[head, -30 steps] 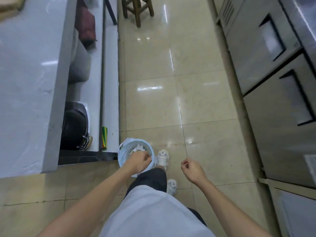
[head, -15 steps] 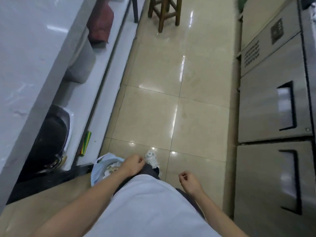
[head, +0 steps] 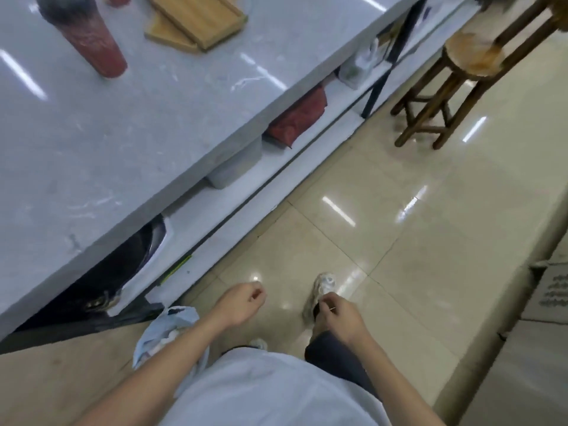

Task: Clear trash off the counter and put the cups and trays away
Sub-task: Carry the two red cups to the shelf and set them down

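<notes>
A red cup with a dark lid (head: 89,38) stands on the pale marble counter (head: 129,124) at the upper left. Two stacked wooden trays (head: 196,21) lie further back on it. On the floor below, a bin lined with a light blue bag (head: 167,336) holds crumpled white trash and is partly hidden by my left forearm. My left hand (head: 241,302) hangs over the floor to the right of the bin, fingers curled with nothing in them. My right hand (head: 336,316) is loosely closed above my shoe, also without anything in it.
Under the counter a low shelf (head: 246,192) carries a black pot (head: 101,281), a grey box (head: 236,164), a red bag (head: 299,118) and a white bag (head: 358,67). A wooden stool (head: 455,75) stands at the upper right. Steel cabinets (head: 547,302) line the right side.
The view has swung up and left, which brings the counter top with the cup and trays into sight. My left hand has moved away from the bin's opening to its right.
</notes>
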